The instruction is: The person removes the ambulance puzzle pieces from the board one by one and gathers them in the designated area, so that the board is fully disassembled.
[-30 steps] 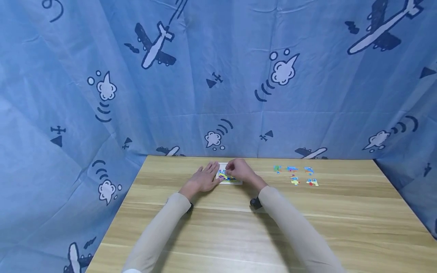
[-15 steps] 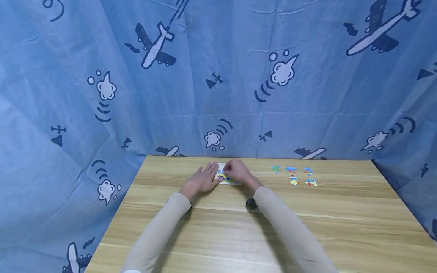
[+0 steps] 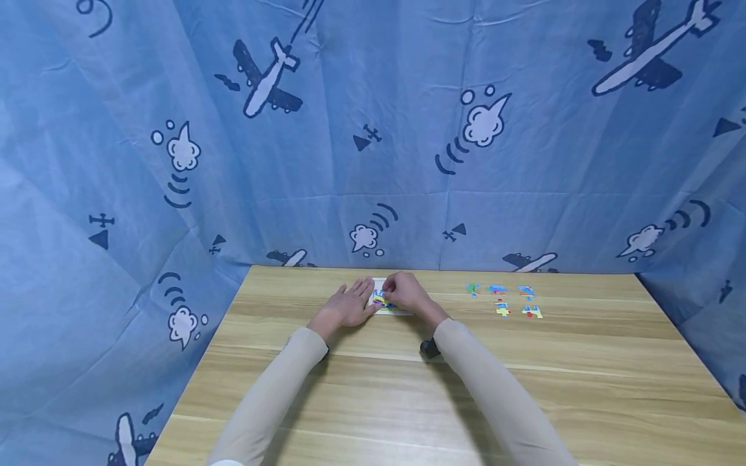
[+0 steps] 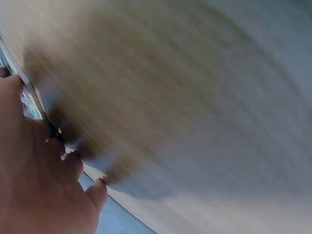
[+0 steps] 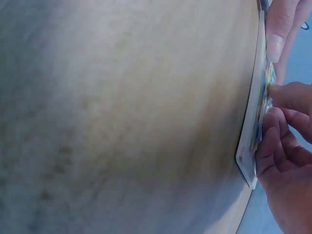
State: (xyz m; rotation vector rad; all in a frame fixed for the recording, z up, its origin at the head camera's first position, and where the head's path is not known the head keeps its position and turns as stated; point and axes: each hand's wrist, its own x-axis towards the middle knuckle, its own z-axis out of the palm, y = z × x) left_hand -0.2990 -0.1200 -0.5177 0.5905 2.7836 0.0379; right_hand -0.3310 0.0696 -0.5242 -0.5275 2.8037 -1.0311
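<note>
On the bench (image 3: 373, 395), our left hand (image 3: 348, 305) lies flat and outstretched at the left edge of the puzzle board (image 3: 379, 283), while our right hand (image 3: 409, 292) curls over it, whether gripping anything we cannot tell, left of five loose pieces (image 3: 503, 309).

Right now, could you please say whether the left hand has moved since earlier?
No: against the back edge of the table, the left hand shows no visible shift.

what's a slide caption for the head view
Left hand and right hand at a puzzle board, five loose pieces at right.
</note>
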